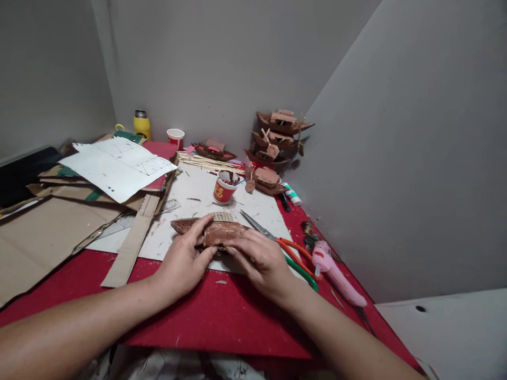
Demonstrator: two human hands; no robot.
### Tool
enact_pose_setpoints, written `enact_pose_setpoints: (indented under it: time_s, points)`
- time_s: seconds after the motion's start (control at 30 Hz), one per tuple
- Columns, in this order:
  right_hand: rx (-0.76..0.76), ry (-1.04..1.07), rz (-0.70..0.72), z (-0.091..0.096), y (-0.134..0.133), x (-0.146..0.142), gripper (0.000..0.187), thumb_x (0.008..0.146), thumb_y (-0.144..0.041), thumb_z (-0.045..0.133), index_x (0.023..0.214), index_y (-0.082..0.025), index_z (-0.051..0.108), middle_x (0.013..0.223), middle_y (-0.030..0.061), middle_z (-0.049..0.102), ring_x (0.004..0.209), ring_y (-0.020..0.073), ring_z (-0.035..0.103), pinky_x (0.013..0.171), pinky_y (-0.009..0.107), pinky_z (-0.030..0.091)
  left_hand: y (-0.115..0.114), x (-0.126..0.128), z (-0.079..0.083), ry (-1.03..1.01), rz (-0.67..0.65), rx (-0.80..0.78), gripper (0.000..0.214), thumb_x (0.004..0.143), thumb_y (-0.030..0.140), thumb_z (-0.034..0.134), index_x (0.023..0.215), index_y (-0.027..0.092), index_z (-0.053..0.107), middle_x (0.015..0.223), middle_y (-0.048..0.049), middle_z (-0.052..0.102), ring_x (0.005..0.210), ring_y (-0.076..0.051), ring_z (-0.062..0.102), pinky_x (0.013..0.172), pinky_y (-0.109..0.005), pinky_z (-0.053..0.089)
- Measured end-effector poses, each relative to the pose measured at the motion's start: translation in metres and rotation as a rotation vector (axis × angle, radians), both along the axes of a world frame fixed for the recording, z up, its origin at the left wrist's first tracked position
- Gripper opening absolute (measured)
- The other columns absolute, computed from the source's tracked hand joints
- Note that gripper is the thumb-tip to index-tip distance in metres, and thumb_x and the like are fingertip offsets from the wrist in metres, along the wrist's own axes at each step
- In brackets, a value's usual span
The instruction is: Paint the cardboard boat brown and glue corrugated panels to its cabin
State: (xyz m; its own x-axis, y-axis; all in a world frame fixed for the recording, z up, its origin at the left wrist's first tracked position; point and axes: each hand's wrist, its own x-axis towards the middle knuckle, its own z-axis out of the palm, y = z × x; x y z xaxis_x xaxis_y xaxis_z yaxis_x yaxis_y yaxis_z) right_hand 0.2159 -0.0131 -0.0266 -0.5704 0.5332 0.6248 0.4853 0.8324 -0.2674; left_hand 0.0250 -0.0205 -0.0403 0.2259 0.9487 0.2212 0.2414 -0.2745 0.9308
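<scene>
A brown model boat (224, 233) with a curved cabin roof lies across the white sheet, its pointed end to the left. My left hand (186, 256) is closed round its left part, thumb along the near side and fingers over the top. At the cabin's right end my right hand (259, 257) grips the boat, its fingertips pressed at the lower edge of the roof. A pale corrugated strip (224, 216) shows behind the roof. The right end of the boat is hidden by my right hand. Scissors (277, 240) with orange and green handles lie right beside that hand.
A paper cup (225, 187) with brown paint and a blue stick stands beyond the boat. Finished-looking model boats (279, 140) are stacked at the back right. A pink glue gun (336, 274) lies right. Cardboard (51, 227) and a drawn sheet (119, 163) fill the left.
</scene>
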Motion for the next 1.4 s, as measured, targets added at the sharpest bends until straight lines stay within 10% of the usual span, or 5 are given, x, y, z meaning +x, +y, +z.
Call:
enact_pose_setpoints:
  time_s: [1.4]
  points:
    - [-0.100,-0.040,-0.051,0.0040,0.0036,-0.0004,0.010,0.093,-0.016,0.051,0.089,-0.020,0.059,0.081,0.0077,0.067,0.078,0.0206,0.062,0.071,0.034,0.052,-0.0017,0.0023,0.0019,0.052,0.000,0.038,0.053,0.085,0.019,0.054,0.137,0.013,0.047,0.131,-0.0109,0.063,0.118,-0.021,0.060,0.104,-0.036,0.045]
